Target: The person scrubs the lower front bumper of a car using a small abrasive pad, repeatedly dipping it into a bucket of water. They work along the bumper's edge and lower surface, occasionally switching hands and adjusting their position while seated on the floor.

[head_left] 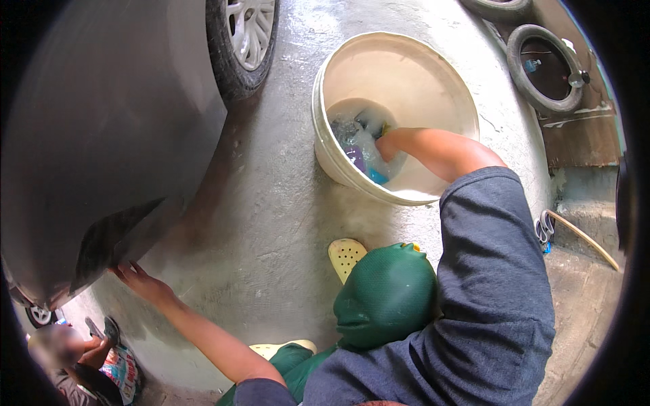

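Note:
My right arm reaches into a large cream bucket (327, 139) standing on the floor. Inside, my right hand (387, 146) is down in cloudy, sudsy water (367, 139), its fingers hidden. Purple, blue and dark shapes show in that water, too unclear to name. On the other side, my left hand (143, 283) is stretched out with fingers apart, the fingertips at the lower edge of a dark grey car body (115, 122). Nothing shows in the left hand.
A car wheel (247, 40) stands left of the bucket. My green-covered knee (389, 294) and a yellow clog (347, 257) are below it. Tyres (572, 101) lie at the upper right, a bent hose-like strip (586, 240) at the right. A person (84, 369) sits at the lower left.

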The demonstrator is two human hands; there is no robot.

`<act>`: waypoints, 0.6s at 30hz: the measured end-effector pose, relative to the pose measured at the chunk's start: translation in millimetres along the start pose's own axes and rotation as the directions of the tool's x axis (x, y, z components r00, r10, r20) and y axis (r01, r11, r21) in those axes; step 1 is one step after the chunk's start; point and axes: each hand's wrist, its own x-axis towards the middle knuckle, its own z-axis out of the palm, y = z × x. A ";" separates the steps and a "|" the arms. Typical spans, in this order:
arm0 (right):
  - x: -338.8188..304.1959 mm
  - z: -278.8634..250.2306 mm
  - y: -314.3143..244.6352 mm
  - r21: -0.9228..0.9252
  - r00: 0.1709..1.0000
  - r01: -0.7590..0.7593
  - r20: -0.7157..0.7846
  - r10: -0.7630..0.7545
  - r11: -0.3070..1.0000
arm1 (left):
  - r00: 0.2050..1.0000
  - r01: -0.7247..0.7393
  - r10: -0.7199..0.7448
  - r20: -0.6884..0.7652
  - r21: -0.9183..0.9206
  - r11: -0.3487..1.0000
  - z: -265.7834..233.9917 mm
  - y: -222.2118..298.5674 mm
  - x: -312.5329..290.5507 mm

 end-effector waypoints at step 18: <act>-222.1 -118.7 -40.6 0.613 0.927 0.057 -0.326 0.187 0.788 | 0.966 -0.048 0.071 -0.248 0.097 0.994 49.2 39.6 -30.6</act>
